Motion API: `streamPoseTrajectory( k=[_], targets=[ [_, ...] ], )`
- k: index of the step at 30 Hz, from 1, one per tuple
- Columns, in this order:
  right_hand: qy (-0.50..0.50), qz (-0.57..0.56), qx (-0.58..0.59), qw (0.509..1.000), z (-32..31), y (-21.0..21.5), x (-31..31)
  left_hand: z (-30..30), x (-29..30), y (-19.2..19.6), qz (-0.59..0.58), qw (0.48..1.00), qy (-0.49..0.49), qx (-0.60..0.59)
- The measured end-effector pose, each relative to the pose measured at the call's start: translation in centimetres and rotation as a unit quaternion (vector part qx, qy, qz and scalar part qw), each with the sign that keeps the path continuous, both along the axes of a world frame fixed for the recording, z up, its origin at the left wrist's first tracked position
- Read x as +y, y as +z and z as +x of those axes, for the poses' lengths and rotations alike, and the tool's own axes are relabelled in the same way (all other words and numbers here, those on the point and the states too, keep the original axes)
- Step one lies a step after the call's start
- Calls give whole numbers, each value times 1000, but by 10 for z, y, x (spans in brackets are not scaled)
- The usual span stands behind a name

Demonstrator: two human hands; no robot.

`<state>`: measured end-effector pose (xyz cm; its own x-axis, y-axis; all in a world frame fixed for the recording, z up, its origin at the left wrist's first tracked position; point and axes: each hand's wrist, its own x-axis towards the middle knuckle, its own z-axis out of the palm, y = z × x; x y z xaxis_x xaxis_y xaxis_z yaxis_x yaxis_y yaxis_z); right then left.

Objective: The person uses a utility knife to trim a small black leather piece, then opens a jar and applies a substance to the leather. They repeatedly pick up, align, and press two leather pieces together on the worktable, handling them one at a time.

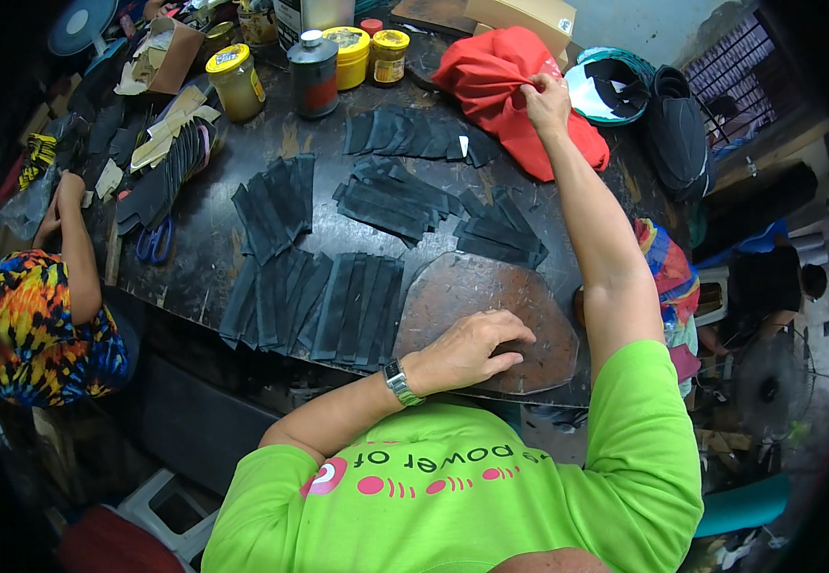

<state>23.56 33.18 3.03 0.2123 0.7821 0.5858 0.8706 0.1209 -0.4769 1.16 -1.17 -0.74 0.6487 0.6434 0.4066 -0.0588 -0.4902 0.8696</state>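
Observation:
My left hand (472, 350) lies palm down on a worn brown board (452, 296) at the table's near edge, fingers stretched out and holding nothing. Far off to the right, my right hand (548, 103) pinches a fold of a red cloth bag (491, 81), whose fabric bunches toward the fingers. Left of and beyond the board lie several groups of dark strips: a fanned row (357, 310) close to my left wrist, a bundle (276, 205) farther left, and a loose pile (500, 229) just past the board. What the bag contains is hidden.
Jars with yellow lids (235, 81) and a dark metal can (313, 76) stand at the back. Blue-handled scissors (155, 241) lie at the left, near a co-worker in a patterned shirt (42, 325). A teal-rimmed basin (615, 86) sits beyond the bag.

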Motion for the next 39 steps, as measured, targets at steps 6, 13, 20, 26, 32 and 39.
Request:
streamPoseTrajectory(
  k=[6,13,20,26,32,39],
  targets=[
    [151,24,-37,988,0,5,-13,-1,0,-6,3,1000,-12,-1],
    [165,-205,-195,945,-9,12,-40,0,0,-11,22,999,-19,20],
    [45,-194,-249,948,-24,-5,-47,0,-1,-14,42,998,-26,32],
    [66,-172,-326,927,-14,0,-30,0,-1,-13,52,998,-24,25],
    [-23,-179,-279,943,-4,-3,-52,0,-2,-14,67,997,-24,32],
    [-47,-354,-199,913,46,-15,-14,0,-1,-15,70,996,-30,46]
  ],
)
